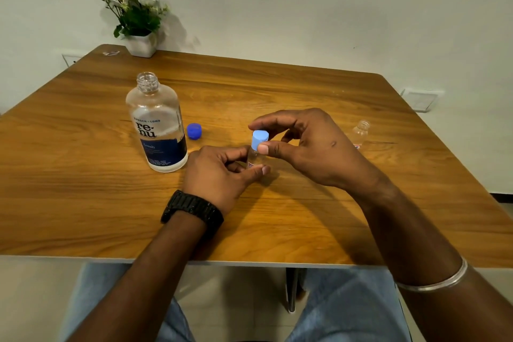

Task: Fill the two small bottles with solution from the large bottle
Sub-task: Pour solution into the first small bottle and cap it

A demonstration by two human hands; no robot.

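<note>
While the large bottle (156, 122) stands upright and uncapped at left, both hands work mid-table.
Left hand (222, 172) pinches an upright small bottle (253, 157); right hand (302, 144) pinches its light-blue cap (259, 139); another small bottle (361, 133) stands upright, far right.

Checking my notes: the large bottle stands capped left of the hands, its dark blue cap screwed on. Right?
Not quite. The head view shows the large bottle standing left of the hands but open; its dark blue cap lies on the table beside it.

One large bottle (156, 122), two small bottles (254, 159) (361, 133), two blue caps (194, 130) (259, 139), one potted plant (136, 14), two hands (222, 175) (311, 144).
</note>
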